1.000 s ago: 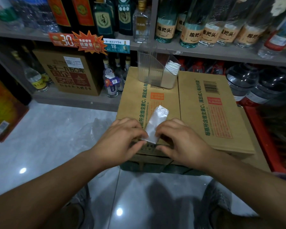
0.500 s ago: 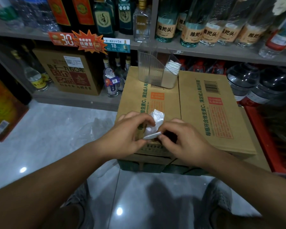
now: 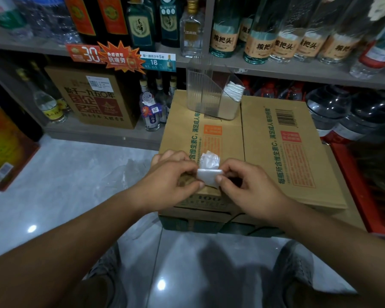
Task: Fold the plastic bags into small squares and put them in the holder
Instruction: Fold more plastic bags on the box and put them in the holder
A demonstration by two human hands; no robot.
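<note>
— Where do we hold the plastic bag (image 3: 209, 174)?
— Over the cardboard box's (image 3: 276, 174) near end; our left hand (image 3: 171, 181) and right hand (image 3: 249, 187) pinch its side edges with curled fingers (image 3: 188, 166).
— And the holder (image 3: 200, 94)?
— On the box's far end, folded bags (image 3: 233, 91) inside.

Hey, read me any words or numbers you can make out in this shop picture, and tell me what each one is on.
"30": red shelf tag
"抗疲劳": orange starburst sign
"18": blue shelf tag
"粮把头": bottle labels on the upper shelf
"每瓶所含维生素C": green print on the box
The rest, including the box's small print and barcode digits, is too small or blurred to read.
</note>
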